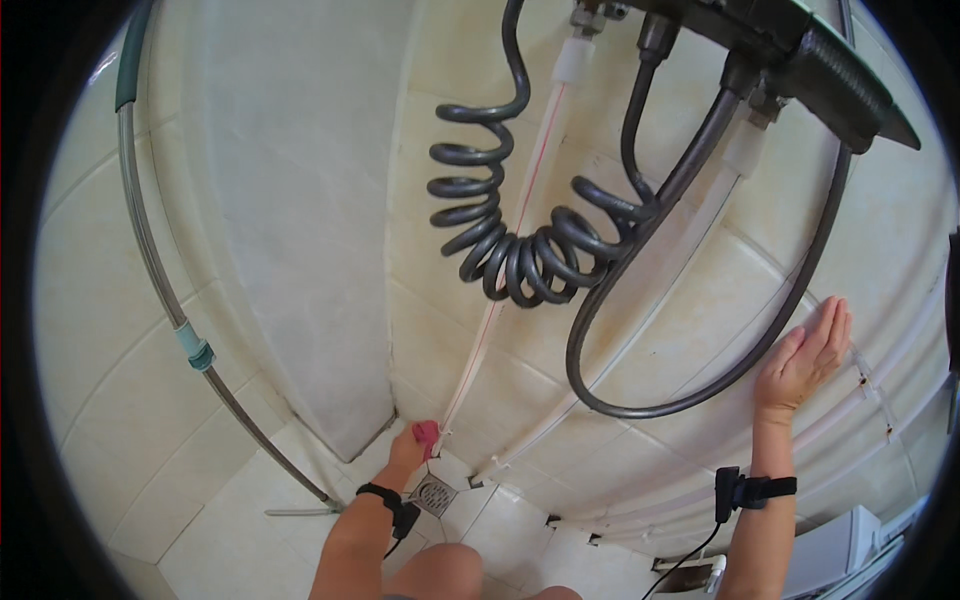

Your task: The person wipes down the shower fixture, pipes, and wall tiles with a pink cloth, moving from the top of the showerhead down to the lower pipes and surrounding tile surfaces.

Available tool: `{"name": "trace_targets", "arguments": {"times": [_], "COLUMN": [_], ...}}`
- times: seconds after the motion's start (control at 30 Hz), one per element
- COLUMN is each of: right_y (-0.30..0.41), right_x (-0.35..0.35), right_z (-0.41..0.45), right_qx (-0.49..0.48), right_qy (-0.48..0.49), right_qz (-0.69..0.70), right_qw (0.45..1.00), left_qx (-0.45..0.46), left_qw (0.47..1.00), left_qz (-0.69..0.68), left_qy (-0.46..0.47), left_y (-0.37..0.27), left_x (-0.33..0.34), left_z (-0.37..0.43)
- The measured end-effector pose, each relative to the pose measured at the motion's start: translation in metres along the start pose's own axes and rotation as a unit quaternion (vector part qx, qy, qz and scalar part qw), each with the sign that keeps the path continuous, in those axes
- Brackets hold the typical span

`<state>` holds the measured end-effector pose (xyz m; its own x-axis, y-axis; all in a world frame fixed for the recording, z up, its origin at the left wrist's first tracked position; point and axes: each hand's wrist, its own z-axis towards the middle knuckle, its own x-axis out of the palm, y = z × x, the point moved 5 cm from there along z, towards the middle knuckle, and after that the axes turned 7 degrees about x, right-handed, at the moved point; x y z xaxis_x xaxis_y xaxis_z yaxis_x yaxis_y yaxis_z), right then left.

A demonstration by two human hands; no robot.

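Observation:
Low in the corner, my left hand (407, 454) holds a pink cloth (426, 436) against the foot of a white pipe with a red stripe (480, 337). Just beside that hand lies a square metal floor drain (435, 494). My right hand (806, 360) is raised and laid flat on the beige tiled wall (690, 330), with nothing in it. Between the two hands, a second white pipe (652, 307) runs down to the floor. Both wrists wear black straps with small devices and cables.
A dark coiled hose (517, 262) and a looped shower hose (675, 412) hang from a dark shower fixture (780, 45). On the left leans a metal-handled floor tool (150, 247). White pipes (832, 424) run along the right wall, near a pale plastic box (829, 547).

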<state>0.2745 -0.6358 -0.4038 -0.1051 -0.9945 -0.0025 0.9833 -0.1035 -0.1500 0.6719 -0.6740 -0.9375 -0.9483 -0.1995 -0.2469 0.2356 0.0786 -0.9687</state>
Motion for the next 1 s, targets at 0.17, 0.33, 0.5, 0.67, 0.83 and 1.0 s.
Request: {"name": "trace_targets", "arguments": {"times": [0.17, 0.33, 0.5, 0.67, 0.83, 1.0], "right_y": [0.003, -0.003, 0.001, 0.001, -0.001, -0.001], "right_x": [-0.003, 0.000, -0.001, -0.004, -0.001, -0.001], "right_z": [0.004, 0.001, 0.002, 0.003, 0.001, 0.002], "right_qx": [-0.001, 0.001, 0.007, 0.015, 0.018, 0.015], "right_qy": [-0.003, -0.002, 0.005, 0.015, 0.015, 0.012], "right_qz": [-0.004, -0.013, -0.016, -0.024, -0.022, -0.021], "right_qw": [1.000, 1.000, 1.000, 0.999, 0.999, 1.000], "left_qx": [0.179, 0.278, 0.277, 0.248, 0.254, 0.353], "left_qw": [0.972, 0.819, 0.778, 0.760, 0.829, 0.895], "left_qz": [-0.128, -0.499, -0.474, -0.419, -0.331, -0.153], "left_qy": [-0.083, 0.041, 0.305, 0.431, 0.372, 0.226], "left_y": [-0.175, -0.383, -0.499, -0.536, -0.556, -0.590], "left_x": [-0.072, -0.111, -0.136, -0.129, -0.131, -0.124], "left_z": [0.043, 0.067, 0.082, 0.094, 0.090, 0.069]}}
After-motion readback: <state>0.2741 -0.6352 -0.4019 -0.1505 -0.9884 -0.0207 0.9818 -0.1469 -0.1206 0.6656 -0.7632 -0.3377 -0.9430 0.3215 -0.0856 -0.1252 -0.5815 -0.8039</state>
